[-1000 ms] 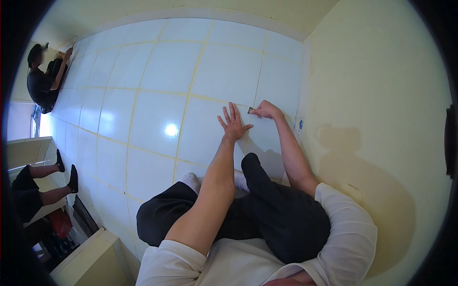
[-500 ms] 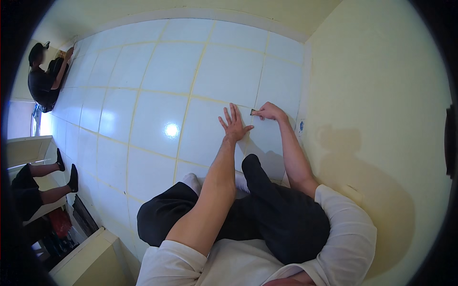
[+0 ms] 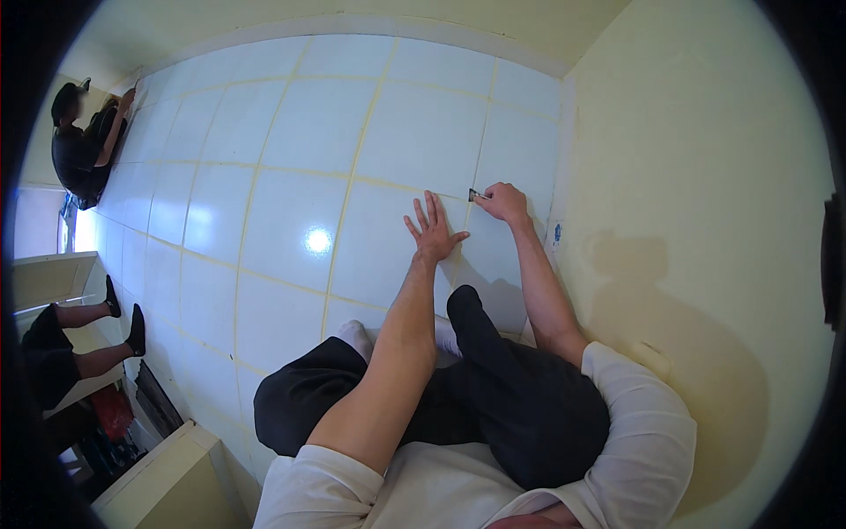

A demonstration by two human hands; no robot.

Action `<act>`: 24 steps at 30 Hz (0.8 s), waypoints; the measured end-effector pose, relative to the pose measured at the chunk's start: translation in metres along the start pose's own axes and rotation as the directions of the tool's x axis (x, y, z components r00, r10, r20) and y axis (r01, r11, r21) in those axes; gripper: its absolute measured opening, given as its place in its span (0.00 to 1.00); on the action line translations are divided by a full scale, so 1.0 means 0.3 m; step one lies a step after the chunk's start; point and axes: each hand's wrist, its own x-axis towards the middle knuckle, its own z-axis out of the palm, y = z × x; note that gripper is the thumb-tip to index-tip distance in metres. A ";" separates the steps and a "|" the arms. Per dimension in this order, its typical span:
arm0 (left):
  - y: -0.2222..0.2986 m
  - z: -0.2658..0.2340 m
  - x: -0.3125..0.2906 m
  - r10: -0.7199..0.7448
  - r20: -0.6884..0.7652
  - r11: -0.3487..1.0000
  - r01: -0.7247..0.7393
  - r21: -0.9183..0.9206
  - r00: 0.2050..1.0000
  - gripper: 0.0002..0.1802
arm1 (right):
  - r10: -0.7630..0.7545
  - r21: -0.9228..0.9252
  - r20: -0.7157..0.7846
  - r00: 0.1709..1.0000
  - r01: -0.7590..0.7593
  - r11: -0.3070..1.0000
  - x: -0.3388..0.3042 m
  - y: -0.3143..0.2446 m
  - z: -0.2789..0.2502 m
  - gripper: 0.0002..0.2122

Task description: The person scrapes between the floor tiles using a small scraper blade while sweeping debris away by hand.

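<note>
Head view, sole camera. My left hand (image 3: 434,238) is spread wide, fingers apart, palm down on the glossy white square-tiled floor (image 3: 291,212), and grips nothing. My right hand (image 3: 504,204) is closed narrowly on a small dark flat-ended tool (image 3: 472,195); its fingers hide most of the handle, so the full shape cannot be verified. The tool's dark end lies at a corner where tile seams meet, to the right of my left fingertips and apart from them. Whether its edge presses into the seam cannot be told from this height.

Extent of work, as I judge it: partial. Many seams carry a pale yellow line, such as the long yellow seam (image 3: 333,247) to the left of my left hand. Others read as thin and dark, among them the dark seam (image 3: 481,145) running away from the tool's end. Which of the two conditions counts as finished, I cannot certify; the floor is plainly not uniform.

Surroundings: a plain cream wall (image 3: 705,167) stands to my right. At far left a co-worker in dark clothing (image 3: 79,150) sits low, one hand at the floor's edge.
</note>
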 end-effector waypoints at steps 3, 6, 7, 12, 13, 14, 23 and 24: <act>0.007 -0.005 -0.005 -0.002 0.006 1.000 0.002 -0.011 1.000 0.72 | 0.018 0.022 -0.013 1.000 -0.018 1.000 -0.006 -0.005 0.014 0.20; -0.004 0.000 0.003 -0.004 0.009 1.000 0.004 0.013 1.000 0.72 | 0.047 0.094 0.003 0.999 -0.047 0.995 -0.006 -0.015 0.035 0.20; -0.006 0.004 0.004 -0.001 0.008 1.000 0.001 0.031 1.000 0.73 | 0.047 0.123 -0.004 0.999 -0.047 0.991 -0.007 -0.015 0.047 0.21; -0.014 0.013 0.005 0.012 -0.017 1.000 -0.012 0.006 1.000 0.72 | 0.057 0.172 0.054 0.997 -0.065 0.983 -0.002 0.014 0.060 0.21; -0.012 0.013 0.006 0.015 -0.016 1.000 -0.015 0.006 1.000 0.72 | 0.053 0.201 0.049 0.997 -0.062 0.978 -0.002 0.034 0.057 0.21; -0.010 0.014 0.007 0.017 -0.015 1.000 -0.017 0.006 1.000 0.72 | 0.050 0.229 0.044 0.998 -0.059 0.972 -0.001 0.050 0.055 0.21; -0.013 0.017 0.009 0.029 -0.036 1.000 -0.029 -0.004 0.999 0.72 | 0.036 0.523 0.378 0.925 -0.245 0.816 -0.022 0.053 0.055 0.20; -0.008 0.015 0.009 0.031 -0.030 0.999 -0.032 -0.006 0.999 0.72 | 0.039 0.521 0.376 0.926 -0.246 0.817 -0.020 0.061 0.053 0.20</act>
